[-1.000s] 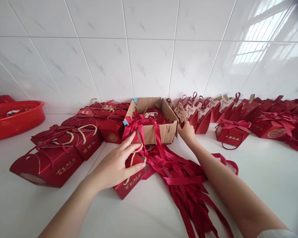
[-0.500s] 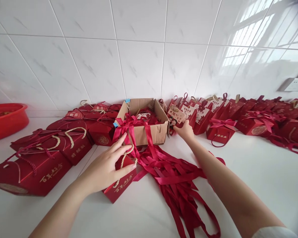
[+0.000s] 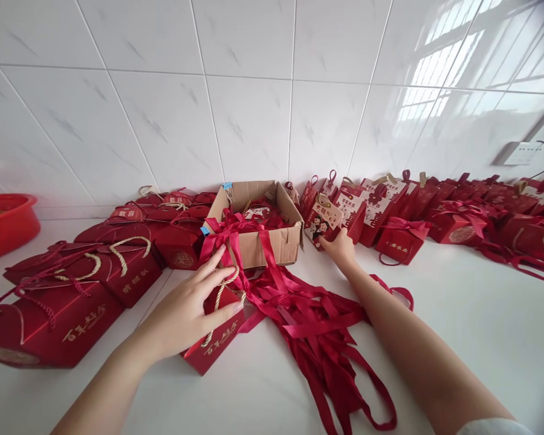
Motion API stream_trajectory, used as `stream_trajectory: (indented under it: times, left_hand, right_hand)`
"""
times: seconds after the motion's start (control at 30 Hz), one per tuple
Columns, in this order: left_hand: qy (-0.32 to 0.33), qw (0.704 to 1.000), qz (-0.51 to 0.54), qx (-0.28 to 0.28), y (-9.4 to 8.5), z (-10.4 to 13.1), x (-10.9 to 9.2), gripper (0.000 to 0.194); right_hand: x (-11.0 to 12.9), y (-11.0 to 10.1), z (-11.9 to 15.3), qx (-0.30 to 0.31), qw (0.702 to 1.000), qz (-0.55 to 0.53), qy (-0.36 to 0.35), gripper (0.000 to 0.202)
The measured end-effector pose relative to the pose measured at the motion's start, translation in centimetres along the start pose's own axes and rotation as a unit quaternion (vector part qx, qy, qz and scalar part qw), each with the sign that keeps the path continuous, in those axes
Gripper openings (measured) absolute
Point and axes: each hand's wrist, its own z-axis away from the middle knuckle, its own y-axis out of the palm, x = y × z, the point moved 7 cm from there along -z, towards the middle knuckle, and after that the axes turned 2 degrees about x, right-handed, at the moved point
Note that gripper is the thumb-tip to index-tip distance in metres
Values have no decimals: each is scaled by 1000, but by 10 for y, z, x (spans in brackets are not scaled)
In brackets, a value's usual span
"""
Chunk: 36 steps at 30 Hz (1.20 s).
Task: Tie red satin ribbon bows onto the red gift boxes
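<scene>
Left hand [image 3: 188,311] is splayed over the corded red box [image 3: 217,344], below centre-left; can't tell if it's gripping. Loose ribbons [image 3: 308,329] beside it could snag the cord. Right hand [image 3: 339,249] has the printed box [image 3: 321,223] pinched, right of centre; a careless bump might topple the red-and-white boxes [image 3: 353,210] behind. Readable: 歡喜 on the left pile [image 3: 178,238], 百年好合 on the corded one, 喜 right.
</scene>
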Motion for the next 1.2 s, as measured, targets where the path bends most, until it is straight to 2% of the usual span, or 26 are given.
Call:
stream_trajectory:
  times: [0.27, 0.53, 0.73, 0.9, 1.03, 1.2]
  left_hand:
    - [8, 1000, 3, -10, 1, 0, 1, 68]
    - [11, 1000, -3, -12, 1, -1, 2, 66]
    - [14, 999, -3, -35, 3, -2, 6, 64]
    - [16, 999, 3, -46, 2, -2, 5, 62]
    - [30, 998, 6, -55, 0, -1, 4, 62]
    - [20, 999, 12, -42, 2, 0, 7, 64]
  right_hand:
    - [-54, -35, -19, -64, 995, -27, 71, 41]
    - [-102, -65, -40, -150, 979, -94, 99, 40]
    - [-119, -74, -49, -222, 959, -141, 101, 40]
    - [-124, -82, -51, -252, 951, -141, 110, 42]
    - [-116, -79, -49, -221, 962, -144, 70, 40]
    - [-88, -52, -52, -75, 981, -176, -45, 32]
